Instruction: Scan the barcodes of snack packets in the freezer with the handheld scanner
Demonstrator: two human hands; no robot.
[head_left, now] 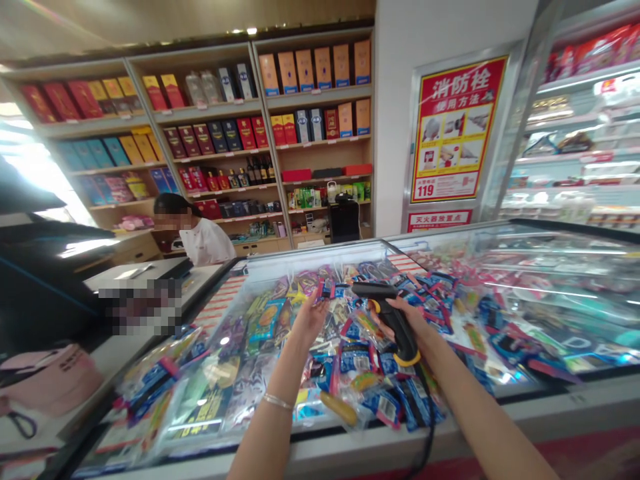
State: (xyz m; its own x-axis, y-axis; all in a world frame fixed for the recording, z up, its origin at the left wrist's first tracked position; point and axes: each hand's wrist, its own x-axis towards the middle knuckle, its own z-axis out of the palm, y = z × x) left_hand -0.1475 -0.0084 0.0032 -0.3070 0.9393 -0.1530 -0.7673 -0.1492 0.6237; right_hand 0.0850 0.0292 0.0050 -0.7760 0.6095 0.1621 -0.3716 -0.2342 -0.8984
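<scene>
My right hand (407, 327) is wrapped round the grip of a black and yellow barcode scanner (397, 320), whose head points left and whose cable hangs down over the freezer's front edge. To its left, my left hand (311, 317) has its fingers closed at the end of a small blue and pink packet (326, 289). Many blue and pink snack packets (356, 358) lie on the freezer's glass top (245, 393) beneath and around both hands. A yellow packaged item (339, 408) lies near the front edge.
At the left, a counter (200, 283) adjoins the freezer, with a pink bag (55, 383) and a person in white (205, 237) behind it. More packets (155, 387) lie at the freezer's left. Shelves of boxes (220, 110) line the back wall.
</scene>
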